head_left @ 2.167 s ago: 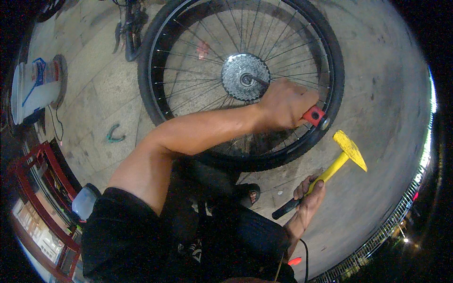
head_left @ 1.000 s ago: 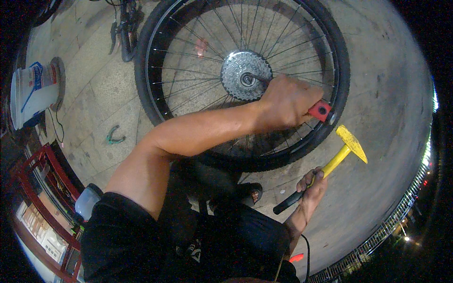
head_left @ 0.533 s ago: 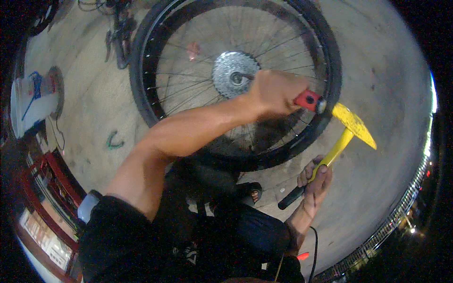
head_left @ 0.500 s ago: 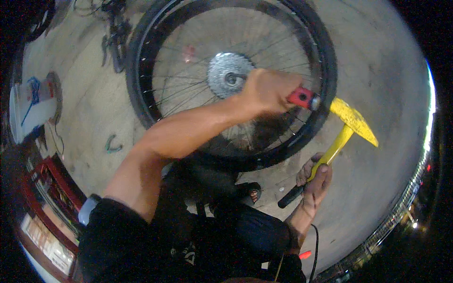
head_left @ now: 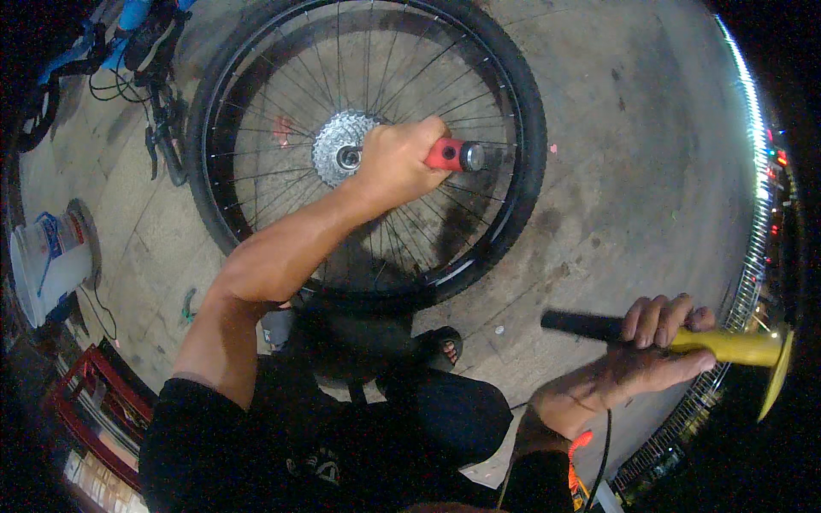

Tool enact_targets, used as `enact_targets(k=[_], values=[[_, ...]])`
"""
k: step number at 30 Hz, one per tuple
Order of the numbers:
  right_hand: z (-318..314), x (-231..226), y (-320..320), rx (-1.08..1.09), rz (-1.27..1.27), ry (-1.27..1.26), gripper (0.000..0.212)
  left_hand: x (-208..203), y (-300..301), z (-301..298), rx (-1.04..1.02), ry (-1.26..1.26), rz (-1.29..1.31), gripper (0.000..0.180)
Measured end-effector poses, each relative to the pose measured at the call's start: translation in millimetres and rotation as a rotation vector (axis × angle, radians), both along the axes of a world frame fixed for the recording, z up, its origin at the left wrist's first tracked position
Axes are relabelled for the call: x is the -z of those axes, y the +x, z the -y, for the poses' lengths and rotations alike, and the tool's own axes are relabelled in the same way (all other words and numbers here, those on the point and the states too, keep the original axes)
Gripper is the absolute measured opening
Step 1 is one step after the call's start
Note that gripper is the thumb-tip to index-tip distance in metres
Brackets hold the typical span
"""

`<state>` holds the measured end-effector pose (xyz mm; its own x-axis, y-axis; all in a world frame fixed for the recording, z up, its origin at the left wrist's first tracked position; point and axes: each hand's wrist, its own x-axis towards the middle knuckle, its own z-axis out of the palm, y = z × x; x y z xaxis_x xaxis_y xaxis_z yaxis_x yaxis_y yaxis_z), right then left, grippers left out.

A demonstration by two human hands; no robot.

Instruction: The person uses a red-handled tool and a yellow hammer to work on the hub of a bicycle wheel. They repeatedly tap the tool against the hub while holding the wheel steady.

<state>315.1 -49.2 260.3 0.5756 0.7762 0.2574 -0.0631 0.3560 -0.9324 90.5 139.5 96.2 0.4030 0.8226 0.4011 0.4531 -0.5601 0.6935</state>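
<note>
My left hand [head_left: 400, 161] is closed round a red-handled wrench [head_left: 446, 155], whose round silver-and-black end sticks out past my fist. The tool's other end reaches the hub at the middle of a silver cassette [head_left: 335, 152], partly covered by my hand. That cassette sits on a bicycle wheel [head_left: 532, 162] with a black tyre. Out to the right, my right hand [head_left: 654, 346] grips a hammer [head_left: 742, 346] by its yellow shaft, just beyond the black grip. The hammer's yellow head is at the far right, seen nearly edge-on.
A white bucket [head_left: 43, 265] stands at the left, with a red toolbox or rack [head_left: 94, 393] nearer me. Bicycle handlebars [head_left: 162, 128] with cables show at the upper left. A small green curved piece [head_left: 188, 305] lies on the floor. My sandalled foot [head_left: 445, 349] is below the wheel.
My right hand has swung the hammer rightward and away from the wheel, turning it from upright to sideways. The left hand still grips the wrench; the whole view has shifted.
</note>
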Motion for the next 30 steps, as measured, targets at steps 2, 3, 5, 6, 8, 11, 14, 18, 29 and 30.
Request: enact_targets(k=[2,3,5,6,8,11,14,18,29,30], values=[[5,44,-9,0.231,0.214,-0.136,0.049,5,-1,3,-0.020,-0.008,-0.011,0.028],[17,77,-6,0.323,0.431,-0.425,0.045,6,2,-1,-0.019,0.007,-0.007,0.028],[9,54,-29,-0.139,0.416,-0.857,0.039,10,-8,0,-0.042,0.045,0.014,0.026],[10,49,-33,-0.381,0.401,-1.073,0.037,13,-11,1,-0.054,0.054,0.030,0.026],[23,51,-7,-0.385,-0.301,-0.581,0.037,12,-17,1,-0.098,-0.002,0.004,0.025],[25,81,3,-0.395,-0.487,-0.074,0.039,8,5,-7,-0.071,0.017,0.051,0.026],[6,87,-11,-0.385,-0.115,-0.529,0.036,12,-12,-9,-0.163,-0.054,-0.042,0.027],[12,75,-46,-0.020,-0.128,-0.809,0.036,16,-15,1,-0.067,-0.013,-0.055,0.027],[31,55,-33,0.011,-0.154,-0.639,0.048,-16,-5,17,0.203,-0.096,0.095,0.037],[30,55,-35,0.026,-0.147,-0.643,0.049,-19,-4,20,0.199,-0.081,0.104,0.037]])
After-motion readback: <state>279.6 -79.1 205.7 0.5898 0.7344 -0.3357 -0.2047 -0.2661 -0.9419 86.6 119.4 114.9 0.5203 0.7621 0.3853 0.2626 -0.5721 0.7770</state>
